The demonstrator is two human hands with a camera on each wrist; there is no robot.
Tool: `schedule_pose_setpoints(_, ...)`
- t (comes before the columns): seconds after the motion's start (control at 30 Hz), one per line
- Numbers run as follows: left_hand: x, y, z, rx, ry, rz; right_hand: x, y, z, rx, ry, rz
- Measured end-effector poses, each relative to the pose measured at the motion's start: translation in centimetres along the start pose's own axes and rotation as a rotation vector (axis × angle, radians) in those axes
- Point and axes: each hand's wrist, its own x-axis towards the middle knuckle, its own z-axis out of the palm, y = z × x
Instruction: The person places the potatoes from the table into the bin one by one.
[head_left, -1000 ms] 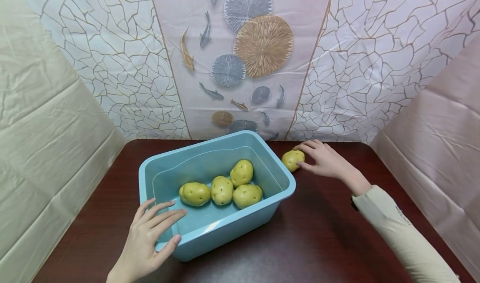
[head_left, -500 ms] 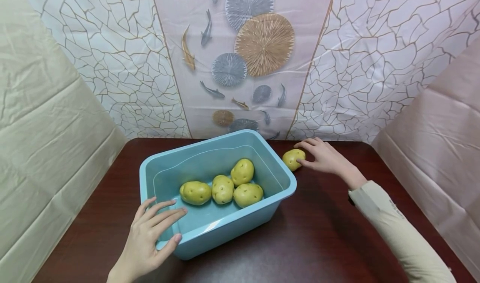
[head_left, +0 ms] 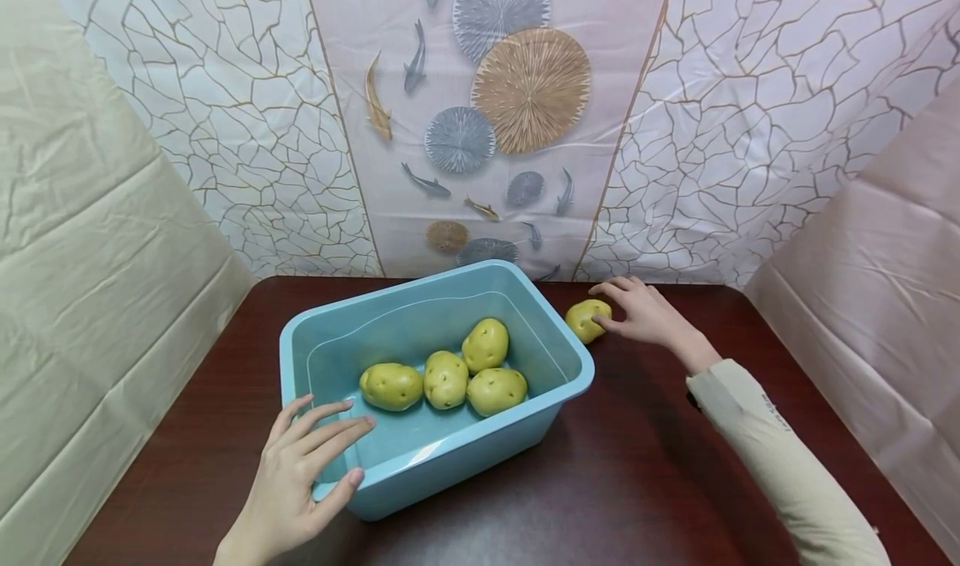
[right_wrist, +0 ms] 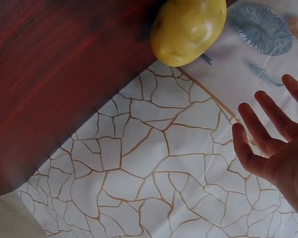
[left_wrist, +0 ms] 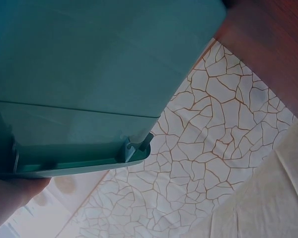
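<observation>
Head view, left hand [head_left: 300,474] grip relaxed on the rectangular teal plastic tub [head_left: 450,458] near corner, right hand [head_left: 645,316] fingers straight, touching the lone yellow potato [head_left: 587,319] just right of the tub on the dark wooden counter [head_left: 637,483], left wrist view, tub wall [left_wrist: 89,74] filling frame, right wrist view, fingers [right_wrist: 268,134] spread wide, potato [right_wrist: 188,29] apart from them.

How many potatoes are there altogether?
5. Four lie inside the blue tub. One potato sits on the table by the right hand.
</observation>
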Motion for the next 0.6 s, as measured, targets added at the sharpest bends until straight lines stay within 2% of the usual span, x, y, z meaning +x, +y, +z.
schedule_pose_setpoints(0.37, 0.1, 0.0, 0.0, 0.002, 0.004, 0.005, 0.2, 0.5, 1.1, -0.011, -0.017, 0.051)
schedule_pose_setpoints(0.6, 0.1, 0.0, 0.0, 0.000, 0.006, 0.007, 0.4, 0.7, 1.8, 0.005, -0.014, 0.048)
